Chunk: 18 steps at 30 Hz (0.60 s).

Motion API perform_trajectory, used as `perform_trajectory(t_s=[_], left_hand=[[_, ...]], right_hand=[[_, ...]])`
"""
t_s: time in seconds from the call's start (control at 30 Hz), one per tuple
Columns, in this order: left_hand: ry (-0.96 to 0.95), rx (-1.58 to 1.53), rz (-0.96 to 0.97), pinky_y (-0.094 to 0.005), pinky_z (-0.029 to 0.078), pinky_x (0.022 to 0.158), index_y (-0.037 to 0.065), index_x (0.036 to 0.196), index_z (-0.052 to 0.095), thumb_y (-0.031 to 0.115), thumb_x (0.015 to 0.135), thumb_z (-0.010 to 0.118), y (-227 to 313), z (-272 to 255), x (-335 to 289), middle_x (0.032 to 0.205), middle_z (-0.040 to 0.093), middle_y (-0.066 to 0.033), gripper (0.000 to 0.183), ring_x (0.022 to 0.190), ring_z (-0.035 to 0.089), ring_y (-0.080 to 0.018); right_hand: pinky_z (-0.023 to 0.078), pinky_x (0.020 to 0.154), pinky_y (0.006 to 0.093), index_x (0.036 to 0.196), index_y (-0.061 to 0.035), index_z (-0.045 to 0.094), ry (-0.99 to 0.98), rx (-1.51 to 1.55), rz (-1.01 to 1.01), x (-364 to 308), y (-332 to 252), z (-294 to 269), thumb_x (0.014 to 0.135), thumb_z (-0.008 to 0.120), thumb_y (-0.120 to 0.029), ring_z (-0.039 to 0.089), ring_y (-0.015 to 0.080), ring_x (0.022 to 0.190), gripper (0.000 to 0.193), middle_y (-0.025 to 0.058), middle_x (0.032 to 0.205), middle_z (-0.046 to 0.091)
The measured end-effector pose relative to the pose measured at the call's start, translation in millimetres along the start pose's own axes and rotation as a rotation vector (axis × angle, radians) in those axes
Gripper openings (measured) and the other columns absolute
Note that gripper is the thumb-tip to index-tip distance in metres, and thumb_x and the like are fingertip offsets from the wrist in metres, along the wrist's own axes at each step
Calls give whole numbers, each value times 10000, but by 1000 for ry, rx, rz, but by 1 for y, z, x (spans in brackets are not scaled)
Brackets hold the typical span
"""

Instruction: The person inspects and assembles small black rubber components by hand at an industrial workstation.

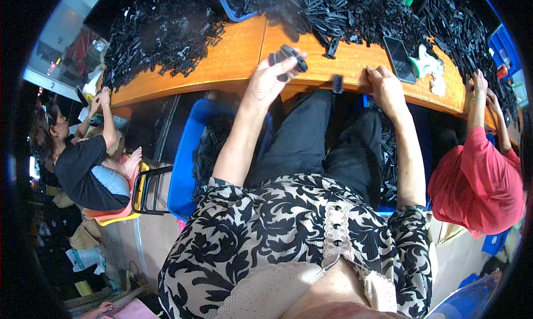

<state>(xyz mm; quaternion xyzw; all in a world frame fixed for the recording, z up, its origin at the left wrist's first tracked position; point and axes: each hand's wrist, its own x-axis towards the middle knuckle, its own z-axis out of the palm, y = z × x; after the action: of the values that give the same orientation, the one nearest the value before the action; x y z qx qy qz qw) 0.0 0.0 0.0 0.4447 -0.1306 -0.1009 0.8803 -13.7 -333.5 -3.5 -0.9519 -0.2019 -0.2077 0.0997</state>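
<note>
Above the front edge of the wooden table (236,55), my left hand (267,81) is closed around several small black plastic parts (290,61), which stick out past its fingertips. My right hand (386,90) is at the table edge, its fingers curled and pressed together; whatever they may hold is hidden. Between the two hands, a small black plastic piece (337,84) shows at the table's edge, apart from both; I cannot tell if it rests on anything. A heap of black plastic clips (338,14) lies just beyond my hands.
More black parts (161,36) are piled at the left. A phone (400,59) and a crumpled white-and-green item (427,64) lie right of my right hand. A blue bin (186,152) stands by my left leg. People sit at left (83,169) and right (477,180).
</note>
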Motion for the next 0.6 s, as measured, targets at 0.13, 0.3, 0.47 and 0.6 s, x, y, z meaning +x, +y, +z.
perform_trajectory(t_s=[0.13, 0.3, 0.47, 0.6], left_hand=[[-32, -111, -143, -428, 511, 1025, -48, 1243, 579, 58, 975, 606, -22, 25, -38, 1238, 638, -200, 290, 1144, 637, -296], [-96, -35, -301, -418, 517, 994, -57, 1244, 590, 88, 976, 603, -43, 35, -62, 1233, 649, -202, 305, 1113, 653, -296], [-100, -164, -441, -390, 539, 960, -48, 1280, 570, 73, 978, 589, -64, 45, -79, 1216, 655, -179, 326, 1099, 661, -268], [-104, -205, -407, -378, 538, 962, -36, 1297, 561, 63, 978, 585, -63, 58, -82, 1171, 662, -116, 335, 1087, 649, -206]], right_hand=[[528, 734, 422, 1018, -58, 667, 170, -8, -15, -15, -17, 6, 853, 623, -49, 637, 331, 835, 171, 135, 861, 606], [524, 717, 450, 932, -46, 635, 329, 267, 116, -27, -42, 9, 864, 663, -58, 631, 370, 807, 74, 151, 877, 621], [520, 684, 314, 998, 7, 662, 469, 587, 143, -61, -105, -3, 876, 669, 15, 658, 237, 779, 122, 138, 904, 655], [549, 703, 378, 974, 4, 667, 539, 600, 102, -75, -145, -16, 801, 714, 45, 672, 329, 800, 184, 172, 872, 679]])
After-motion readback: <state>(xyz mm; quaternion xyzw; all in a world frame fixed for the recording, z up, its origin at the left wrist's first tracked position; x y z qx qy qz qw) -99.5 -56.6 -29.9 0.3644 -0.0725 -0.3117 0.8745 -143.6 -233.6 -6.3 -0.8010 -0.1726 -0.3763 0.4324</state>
